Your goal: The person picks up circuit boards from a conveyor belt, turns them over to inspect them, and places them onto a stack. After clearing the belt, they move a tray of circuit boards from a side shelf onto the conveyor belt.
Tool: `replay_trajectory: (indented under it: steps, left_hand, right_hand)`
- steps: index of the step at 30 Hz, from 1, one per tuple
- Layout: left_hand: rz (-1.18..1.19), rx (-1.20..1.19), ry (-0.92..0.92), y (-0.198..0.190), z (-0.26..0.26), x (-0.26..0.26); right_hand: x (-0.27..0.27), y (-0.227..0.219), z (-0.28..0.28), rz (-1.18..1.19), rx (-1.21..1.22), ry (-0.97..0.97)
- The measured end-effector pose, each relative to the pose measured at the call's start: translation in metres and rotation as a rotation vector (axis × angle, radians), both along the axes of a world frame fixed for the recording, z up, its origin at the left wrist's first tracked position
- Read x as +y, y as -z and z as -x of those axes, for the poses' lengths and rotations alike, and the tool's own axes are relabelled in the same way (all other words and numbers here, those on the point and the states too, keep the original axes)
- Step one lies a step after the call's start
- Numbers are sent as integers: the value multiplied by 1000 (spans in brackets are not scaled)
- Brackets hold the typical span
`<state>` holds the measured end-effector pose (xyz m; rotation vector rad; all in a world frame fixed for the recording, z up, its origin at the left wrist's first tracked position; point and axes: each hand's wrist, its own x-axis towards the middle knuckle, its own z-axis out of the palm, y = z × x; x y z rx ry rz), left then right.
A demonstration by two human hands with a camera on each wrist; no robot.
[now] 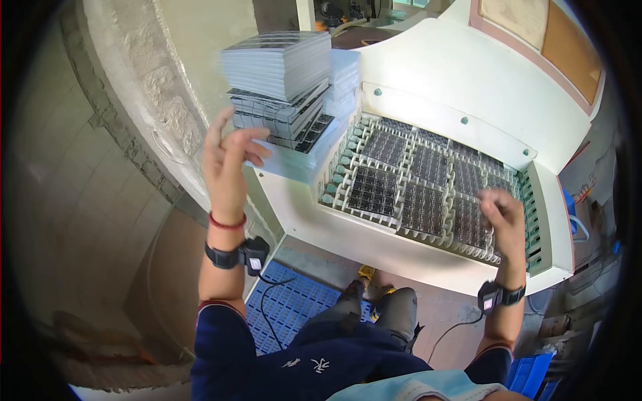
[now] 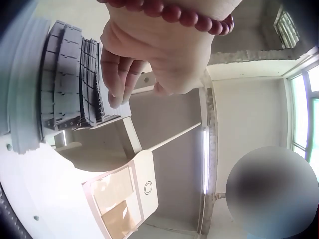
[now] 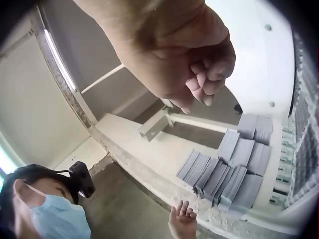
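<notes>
Dark patterned panels [image 1: 373, 190] lie in rows on the white rollers [image 1: 428, 235] of a machine. My left hand [image 1: 231, 157] is raised beside the stacked panels [image 1: 277, 63] at the machine's left, its fingers loosely bent and holding nothing. In the left wrist view that hand [image 2: 154, 59] hangs in front of the stacks [image 2: 62, 74]. Over the right part of the rollers hovers my right hand [image 1: 505, 217], empty, with loosely curled fingers; whether it touches a panel cannot be told. The right wrist view shows this hand [image 3: 174, 55] above the distant stacks [image 3: 219, 174].
A white hood [image 1: 461, 80] rises behind the rollers, and the machine's white front edge [image 1: 401, 250] runs before my body. Left of the machine stands a rough wall edge [image 1: 157, 73]. A blue slatted mat [image 1: 284, 301] lies on the floor below.
</notes>
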<state>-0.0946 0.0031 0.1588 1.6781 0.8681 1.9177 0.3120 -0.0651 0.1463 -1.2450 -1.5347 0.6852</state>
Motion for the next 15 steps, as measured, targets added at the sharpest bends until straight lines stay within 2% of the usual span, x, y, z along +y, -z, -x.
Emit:
replay_trajectory:
  steps: [2,3,5,6,8,12,15]
  left_hand:
    - [78,-113,109,-23,14,13]
    - [64,-117,112,-32,18,18]
    - [232,-162,227,-46,25,26]
    - [221,-162,231,-52,28,30]
    - [464,-175,372,-61,32,38]
    - [579,-73,431,-80,39,48]
    - [661,-10,442,-91,44,49]
  right_hand:
    - [27,-41,35,80,-8,-56]
    - [45,-58,49,120,0,-148]
    - [81,-85,77,196,20,-301]
    - [101,-94,91,230,35,-362]
    - [142,-105,120,257,89,-432]
    - [191,-128,170,301,151,-489]
    - [201,-134,186,351,226,-544]
